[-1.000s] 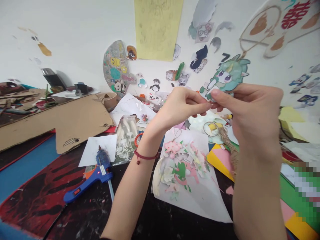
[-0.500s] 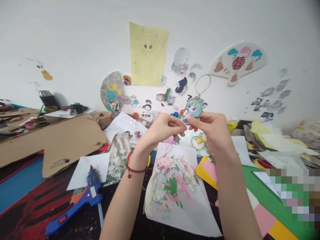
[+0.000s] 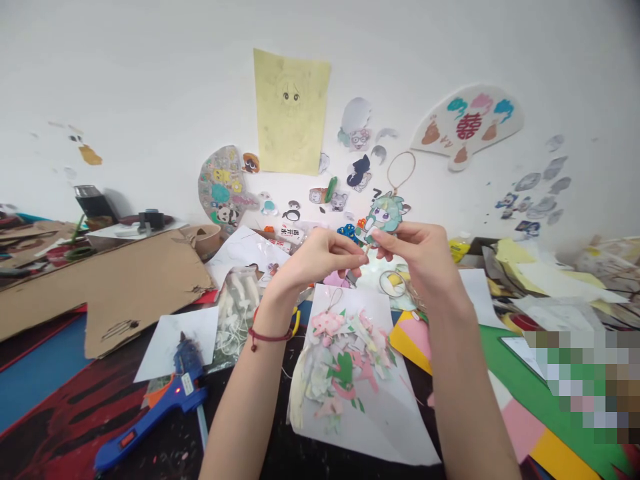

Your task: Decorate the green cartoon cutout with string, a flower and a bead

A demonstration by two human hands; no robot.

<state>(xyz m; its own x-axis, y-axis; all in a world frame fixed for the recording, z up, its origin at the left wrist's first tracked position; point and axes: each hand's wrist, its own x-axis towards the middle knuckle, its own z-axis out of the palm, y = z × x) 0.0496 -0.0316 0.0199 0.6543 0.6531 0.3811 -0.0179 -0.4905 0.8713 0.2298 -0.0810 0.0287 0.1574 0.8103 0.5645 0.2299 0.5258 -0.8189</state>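
Note:
My right hand (image 3: 425, 260) pinches the lower edge of a flat charm (image 3: 386, 208) showing a green-haired cartoon figure. A thin cord loop (image 3: 401, 170) stands up from the charm's top. Close beside the charm's lower left corner is my left hand (image 3: 320, 259), its thumb and fingers pressed together in a pinch. Something small and pale is at those fingertips, too small to make out. Below both hands, a white sheet (image 3: 395, 427) carries pink, green and white paper scraps (image 3: 345, 367) and a pink charm (image 3: 327, 323) with a loop.
A blue hot glue gun (image 3: 155, 413) lies at the left, its tip over white paper. Behind it are cardboard (image 3: 115, 287) and a clear bag of white tassels (image 3: 236, 313). Green card (image 3: 520, 373) and a phone (image 3: 523, 357) lie right. Drawings and stickers cover the wall.
The view has shifted slightly. My left fingertips have drawn a little away from the charm, so the small pale thing at them shows. My right hand still holds the charm.

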